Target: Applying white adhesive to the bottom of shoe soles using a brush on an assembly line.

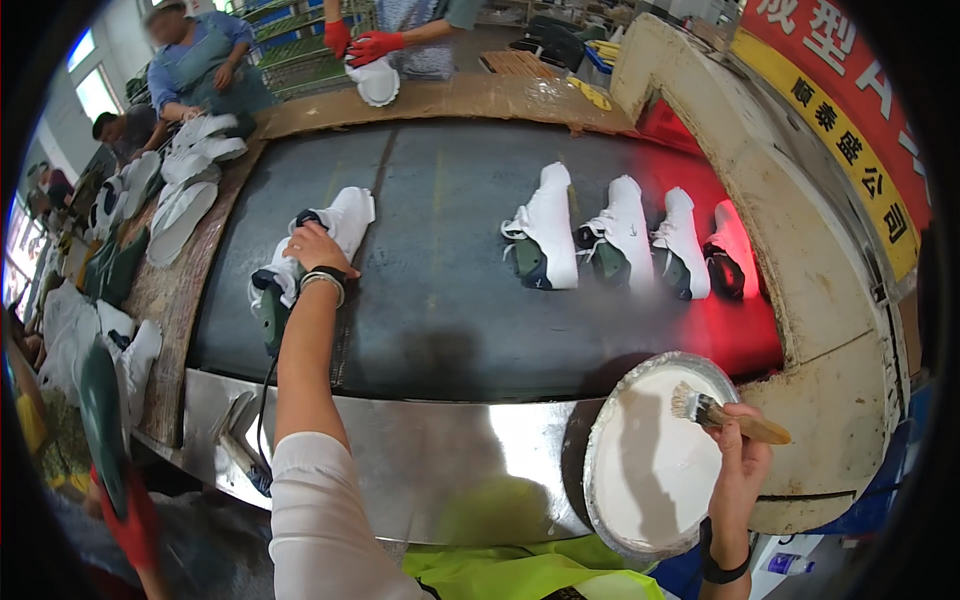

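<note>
My left hand point(317, 250) reaches out over the dark belt and is closed around a white shoe point(348, 218) lying on its side; a second shoe point(268, 285) with a green last partly lies against it, nearer to me. Part of the grip is hidden by the back of my hand. In my right hand point(742, 465) is a paintbrush point(742, 420) with a wooden handle, gripped over a wide basin point(597, 465). White liquid point(640, 500) fills the basin, and the brush's pale bristles hover above it, apart from the surface.
Several white shoes point(548, 225) stand in a row on the belt point(440, 300), the rightmost lit red at a machine opening point(690, 140). Stacked shoes point(180, 220) crowd the left side bench. A red-gloved hand point(130, 520) holds a green last at lower left. Other people work beyond the belt.
</note>
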A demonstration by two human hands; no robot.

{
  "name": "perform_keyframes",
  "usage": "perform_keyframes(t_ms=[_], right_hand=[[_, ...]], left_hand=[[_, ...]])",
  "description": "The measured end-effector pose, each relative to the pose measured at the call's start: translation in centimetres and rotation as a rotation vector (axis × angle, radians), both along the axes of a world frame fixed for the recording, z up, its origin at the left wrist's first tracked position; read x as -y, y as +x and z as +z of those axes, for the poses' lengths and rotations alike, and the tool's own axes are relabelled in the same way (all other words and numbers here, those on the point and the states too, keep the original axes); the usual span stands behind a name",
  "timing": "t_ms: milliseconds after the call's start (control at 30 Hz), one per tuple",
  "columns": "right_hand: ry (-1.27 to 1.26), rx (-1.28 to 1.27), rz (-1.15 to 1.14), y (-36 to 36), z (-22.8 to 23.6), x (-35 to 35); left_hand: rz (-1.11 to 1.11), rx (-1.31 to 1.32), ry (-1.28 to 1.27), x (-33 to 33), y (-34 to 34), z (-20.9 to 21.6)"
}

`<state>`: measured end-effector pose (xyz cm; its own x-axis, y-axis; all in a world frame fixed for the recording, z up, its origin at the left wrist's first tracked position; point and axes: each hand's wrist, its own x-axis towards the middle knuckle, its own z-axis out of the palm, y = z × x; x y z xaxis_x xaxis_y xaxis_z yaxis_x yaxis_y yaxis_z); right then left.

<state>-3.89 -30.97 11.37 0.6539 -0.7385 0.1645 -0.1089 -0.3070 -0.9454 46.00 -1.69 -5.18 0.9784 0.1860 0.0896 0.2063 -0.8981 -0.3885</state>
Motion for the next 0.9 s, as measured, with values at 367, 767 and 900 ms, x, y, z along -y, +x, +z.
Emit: perform_keyframes(t_ms=[367, 767, 900], right_hand=[[0.058, 0.061, -0.112, -2.8, -0.2, 1.9], [0.041, 0.175, 0.001, -6.3, 1.4, -1.2], [-0.001, 0.130, 0.027, -7.3, -2.5, 0.4]], left_hand=[[-0.253, 0.164, -0.563, -2.6, -0.2, -0.5], [-0.142, -0.384, -1.423, -7.1, -18.2, 6.2], [0.075, -0.502, -1.654, -12.6, -30.2, 2.2]])
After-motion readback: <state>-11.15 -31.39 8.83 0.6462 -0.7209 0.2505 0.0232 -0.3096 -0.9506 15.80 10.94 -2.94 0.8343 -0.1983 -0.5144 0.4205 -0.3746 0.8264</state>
